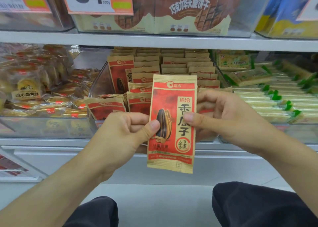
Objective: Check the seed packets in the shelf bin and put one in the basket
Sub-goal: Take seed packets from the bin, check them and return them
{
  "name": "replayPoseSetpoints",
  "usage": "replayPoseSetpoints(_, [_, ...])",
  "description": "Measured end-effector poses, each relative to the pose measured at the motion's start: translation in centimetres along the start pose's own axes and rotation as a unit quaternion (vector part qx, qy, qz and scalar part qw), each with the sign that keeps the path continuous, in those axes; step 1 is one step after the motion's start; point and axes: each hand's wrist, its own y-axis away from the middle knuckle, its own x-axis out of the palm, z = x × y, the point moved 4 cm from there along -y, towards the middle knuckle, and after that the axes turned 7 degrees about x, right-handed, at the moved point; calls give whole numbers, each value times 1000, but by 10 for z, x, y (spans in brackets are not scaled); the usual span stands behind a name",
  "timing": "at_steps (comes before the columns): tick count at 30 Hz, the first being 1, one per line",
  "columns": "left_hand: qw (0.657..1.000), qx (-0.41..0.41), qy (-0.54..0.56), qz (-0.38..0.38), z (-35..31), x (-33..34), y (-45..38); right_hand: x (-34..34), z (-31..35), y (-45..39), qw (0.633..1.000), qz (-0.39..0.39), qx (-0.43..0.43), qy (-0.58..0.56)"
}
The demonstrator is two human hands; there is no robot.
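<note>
Before the bin [103, 82], two hands [123, 130] [223, 118] pinch one packet [172, 123].

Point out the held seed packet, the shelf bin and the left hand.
Seed packet [173, 109]: head view, red front panel.
Shelf bin [101, 83]: head view, clear left wall.
Left hand [125, 132]: head view, back of hand.

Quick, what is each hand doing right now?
Left hand: pinching the seed packet by its left edge.
Right hand: pinching the same packet's right edge.
</note>
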Motion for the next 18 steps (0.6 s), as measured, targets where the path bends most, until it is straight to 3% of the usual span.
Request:
replayPoseSetpoints(7, [1000,3,-6,-6,1,-2,-2,-4,7,3,998,-13,-23,-48])
replayPoseSetpoints(14, [994,46,-60,-75,-2,6,-2,7,-1,3,997,-63,-17,-39])
replayPoseSetpoints(18, [992,45,-80,-82,-2,9,-1,13,0,4,996,-53,-40,-53])
